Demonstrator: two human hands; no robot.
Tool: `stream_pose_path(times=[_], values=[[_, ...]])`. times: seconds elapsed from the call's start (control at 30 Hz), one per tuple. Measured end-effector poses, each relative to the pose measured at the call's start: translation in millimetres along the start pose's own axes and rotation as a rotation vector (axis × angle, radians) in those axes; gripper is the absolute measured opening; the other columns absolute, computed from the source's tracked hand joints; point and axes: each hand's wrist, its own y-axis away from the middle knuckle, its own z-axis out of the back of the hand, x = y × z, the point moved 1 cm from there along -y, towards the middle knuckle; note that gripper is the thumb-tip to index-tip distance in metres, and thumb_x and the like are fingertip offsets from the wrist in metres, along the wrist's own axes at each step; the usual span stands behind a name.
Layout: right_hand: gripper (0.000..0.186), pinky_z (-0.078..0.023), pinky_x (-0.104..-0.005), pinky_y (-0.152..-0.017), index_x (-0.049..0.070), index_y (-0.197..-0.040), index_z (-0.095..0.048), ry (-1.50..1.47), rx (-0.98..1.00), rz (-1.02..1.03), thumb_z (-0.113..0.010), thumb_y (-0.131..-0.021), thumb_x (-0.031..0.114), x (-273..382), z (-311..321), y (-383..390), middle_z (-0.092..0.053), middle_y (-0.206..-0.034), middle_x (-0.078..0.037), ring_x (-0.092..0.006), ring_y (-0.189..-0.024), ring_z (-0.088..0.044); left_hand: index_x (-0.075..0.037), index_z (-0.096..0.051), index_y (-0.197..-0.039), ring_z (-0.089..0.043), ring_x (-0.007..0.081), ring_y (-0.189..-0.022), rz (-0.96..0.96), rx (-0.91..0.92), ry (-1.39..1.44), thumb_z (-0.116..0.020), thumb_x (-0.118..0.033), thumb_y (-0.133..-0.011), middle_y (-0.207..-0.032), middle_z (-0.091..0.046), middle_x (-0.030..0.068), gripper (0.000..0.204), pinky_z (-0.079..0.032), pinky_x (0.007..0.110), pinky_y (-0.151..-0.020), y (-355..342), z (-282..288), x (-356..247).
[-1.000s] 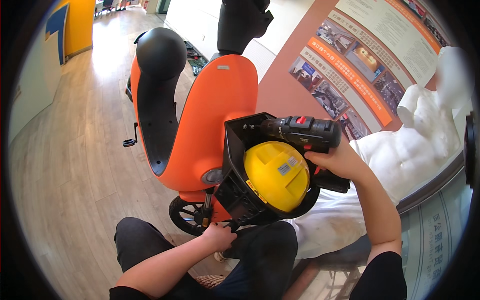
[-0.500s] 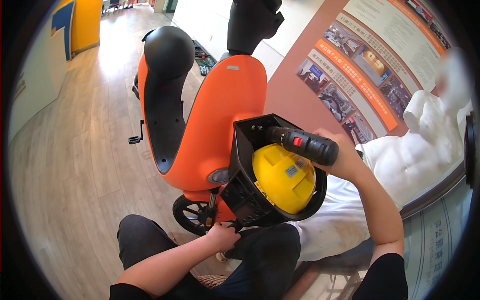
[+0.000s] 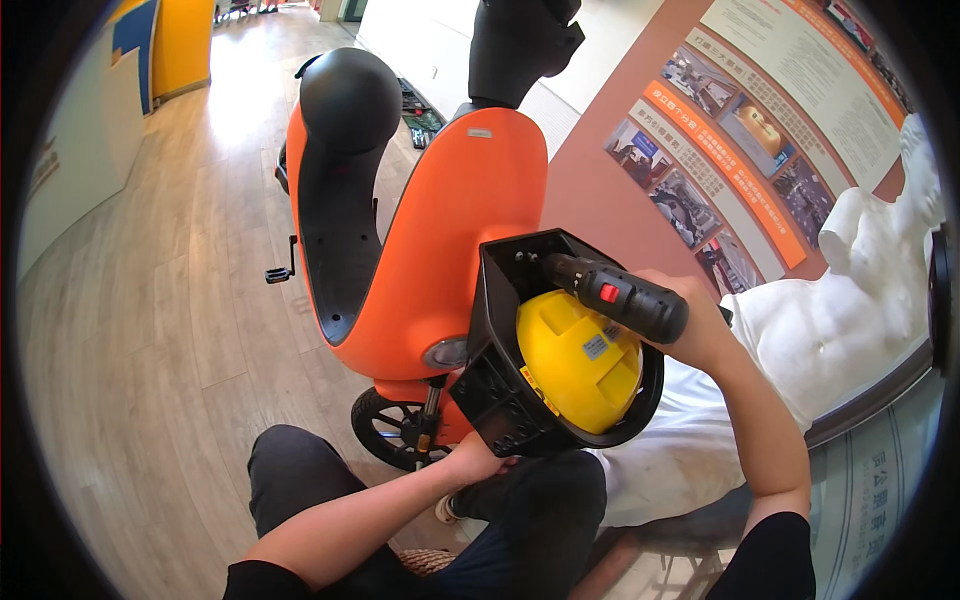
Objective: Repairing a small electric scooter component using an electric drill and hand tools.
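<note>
A black cordless drill (image 3: 640, 305) with a red switch is in my right hand (image 3: 697, 325), whose fingers are wrapped round it, mostly hidden behind its body. Its front end points at the bolts on the back wall of a black basket (image 3: 650, 405). The basket sits at the front of an orange scooter (image 3: 455, 220), and a yellow hard hat (image 3: 575, 365) lies in it. My left hand (image 3: 480, 460) reaches beneath the basket, beside the front wheel (image 3: 385, 425). Its fingers are mostly hidden there, so I cannot see what they hold.
A white torso statue (image 3: 790, 320) stands close at the right. Behind it a wall panel (image 3: 730, 150) carries photos and print. My bent knees (image 3: 295, 465) are below the scooter. An open tool case (image 3: 420, 120) lies on the wooden floor (image 3: 190, 300) beyond the seat.
My left hand has moved right and slightly up, further under the basket, away from a dark handle-like part. The right hand keeps the drill at the same bolts. The view has shifted slightly.
</note>
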Motion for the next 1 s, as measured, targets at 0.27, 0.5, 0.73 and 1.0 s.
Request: stream_pose_path(times=[0.27, 0.5, 0.73, 1.0], values=[[0.034, -0.057, -0.0365, -0.078, 0.006, -0.105, -0.072, 0.035, -0.032, 0.149, -0.079, -0.072, 0.008, -7, -4, -2, -0.074, -0.092, -0.013, -0.0306, -0.086, -0.072, -0.010, -0.045, -0.150, -0.043, 0.0396, -0.143, -0.056, 0.562, 1.326, -0.045, -0.040, -0.105, -0.154, -0.046, 0.0183, 0.054, -0.032, 0.067, -0.117, 8, -32, -89], [0.034, -0.057, -0.0362, -0.078, 0.006, -0.106, -0.072, 0.105, -0.016, 0.143, -0.080, -0.073, 0.011, -8, -2, -1, -0.074, -0.094, -0.011, -0.0295, -0.087, -0.072, -0.008, -0.051, -0.144, -0.050, 0.0388, -0.138, -0.123, 0.534, 1.420, -0.054, -0.036, -0.103, -0.148, -0.052, 0.0190, 0.050, -0.038, 0.063, -0.114, -24, -41, -55], [0.031, -0.057, -0.0358, -0.075, 0.006, -0.105, -0.072, 0.127, -0.030, 0.144, -0.078, -0.075, 0.015, -9, -4, 0, -0.075, -0.095, -0.010, -0.0291, -0.085, -0.072, -0.006, -0.055, -0.140, -0.056, 0.0366, -0.132, -0.129, 0.547, 1.447, -0.056, -0.032, -0.103, -0.143, -0.058, 0.0182, 0.045, -0.042, 0.058, -0.113, -34, -44, -51], [0.030, -0.057, -0.0369, -0.074, 0.006, -0.103, -0.071, 0.124, -0.013, 0.127, -0.078, -0.075, 0.015, -8, -6, 2, -0.073, -0.091, -0.011, -0.0302, -0.085, -0.072, -0.009, -0.051, -0.144, -0.052, 0.0375, -0.135, -0.089, 0.542, 1.470, -0.052, -0.032, -0.105, -0.147, -0.054, 0.0178, 0.046, -0.041, 0.061, -0.113, -18, -36, -56]])
